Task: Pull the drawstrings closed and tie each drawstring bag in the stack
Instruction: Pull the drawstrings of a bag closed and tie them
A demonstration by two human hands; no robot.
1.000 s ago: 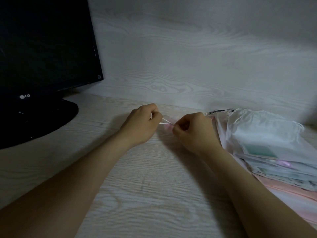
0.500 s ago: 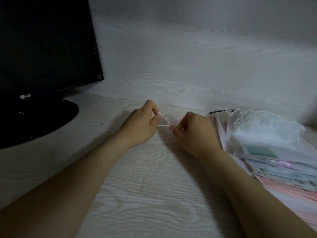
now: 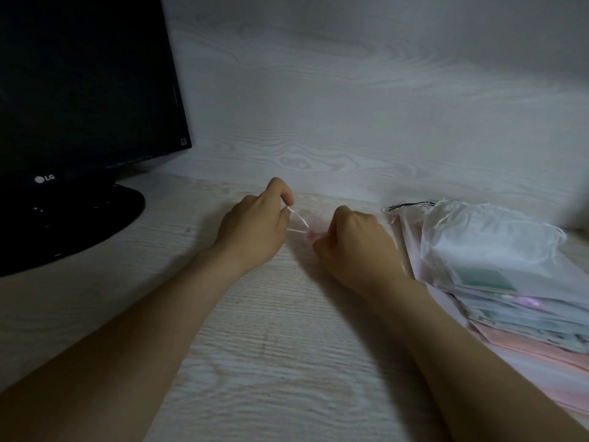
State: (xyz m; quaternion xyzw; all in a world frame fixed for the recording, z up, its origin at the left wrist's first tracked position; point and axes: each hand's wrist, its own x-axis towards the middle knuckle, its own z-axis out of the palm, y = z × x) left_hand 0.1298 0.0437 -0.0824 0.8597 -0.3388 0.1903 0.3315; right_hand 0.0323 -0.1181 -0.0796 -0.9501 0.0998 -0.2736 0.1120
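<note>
- Head view, the only one here: the left hand [image 3: 255,231] pinches the drawstring [image 3: 298,218] between thumb and index finger, with the other fingers curled under.
- A second ago that hand was bunched up almost against the other one, with only a short bit of string showing. Since then the index finger has lifted, and the string now runs as two pale strands in a sideways V that meets at the bag's mouth.
- Compared with half a second ago not much has changed. The V looks a touch longer, and that's about it.
- The right hand [image 3: 357,247] is curled tight round the gathered neck of the small pink bag [image 3: 314,229] and has hardly moved across all three moments.
- The bag sits low over the desk [image 3: 271,346] between the two hands. Most of it is hidden behind the right hand, so I can't tell if the mouth is fully cinched.
- The stack of bags [image 3: 494,266] lies just right of the right hand, same spot as before, with a white one on top and pink ones underneath.
- The monitor [image 3: 79,90] on the far left and the wall [image 3: 350,90] behind haven't budged either.
</note>
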